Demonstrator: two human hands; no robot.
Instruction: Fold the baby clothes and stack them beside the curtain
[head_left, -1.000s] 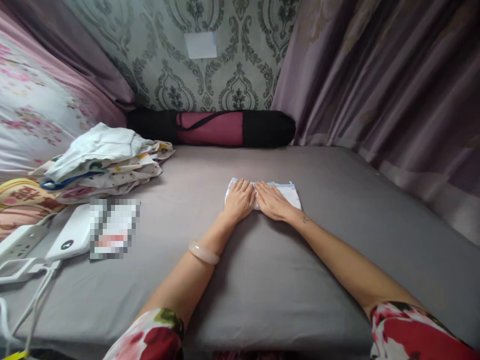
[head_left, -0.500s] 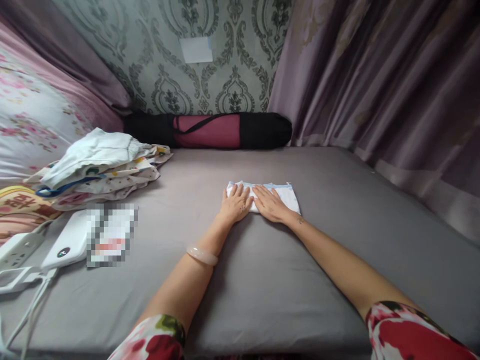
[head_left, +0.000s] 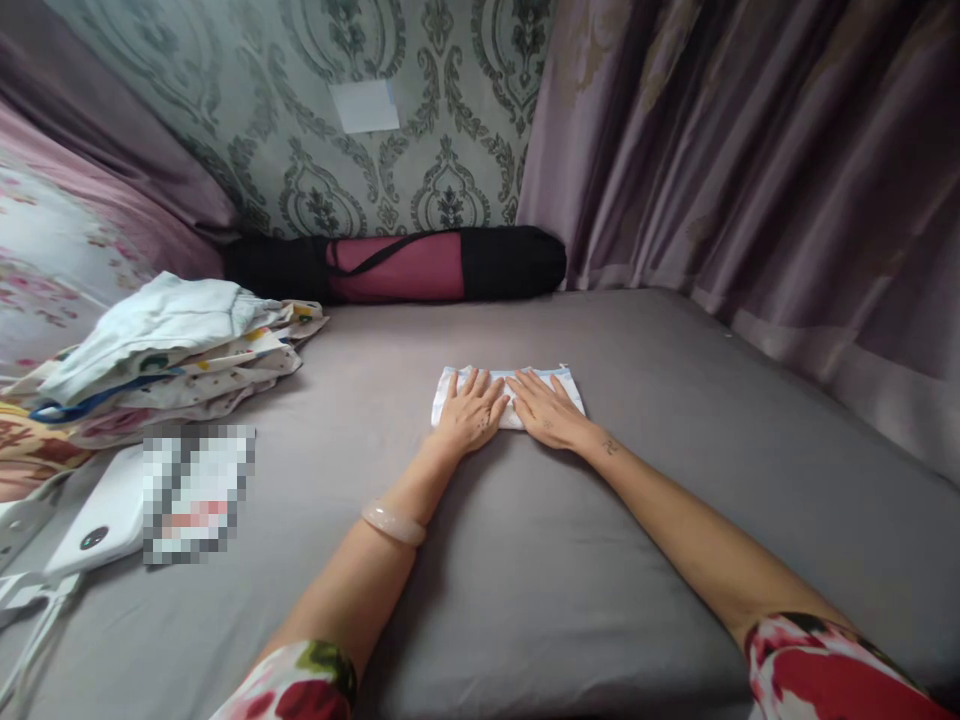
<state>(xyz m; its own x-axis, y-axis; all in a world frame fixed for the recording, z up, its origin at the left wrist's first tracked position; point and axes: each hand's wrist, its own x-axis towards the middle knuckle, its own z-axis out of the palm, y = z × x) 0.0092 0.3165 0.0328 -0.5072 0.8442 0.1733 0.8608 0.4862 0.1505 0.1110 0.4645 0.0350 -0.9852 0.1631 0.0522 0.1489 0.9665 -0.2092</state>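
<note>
A small white folded cloth (head_left: pixel 444 398) with a light blue edge along its far side lies flat on the grey sheet. My left hand (head_left: pixel 473 410) rests palm down on its left half, fingers spread and pointing away from me. On the right half lies my right hand (head_left: pixel 547 408), also palm down with its fingers apart. The two hands are side by side, thumbs close together near the middle of the cloth. A pale bangle (head_left: pixel 394 523) is on my left forearm. Parts of the cloth are hidden under both hands.
A pile of folded clothes (head_left: pixel 172 340) sits at the left, with a white power bank (head_left: pixel 112 510), cables and a blurred packet (head_left: pixel 201 495) nearer me. A black and dark red long bag (head_left: pixel 397 267) lies along the wall. Purple curtains (head_left: pixel 637 150) hang at the right.
The view has shifted slightly, so the surroundings appear farther left. My left hand has moved inward on the cloth, showing more of its left end. Both hands stay flat on it.
</note>
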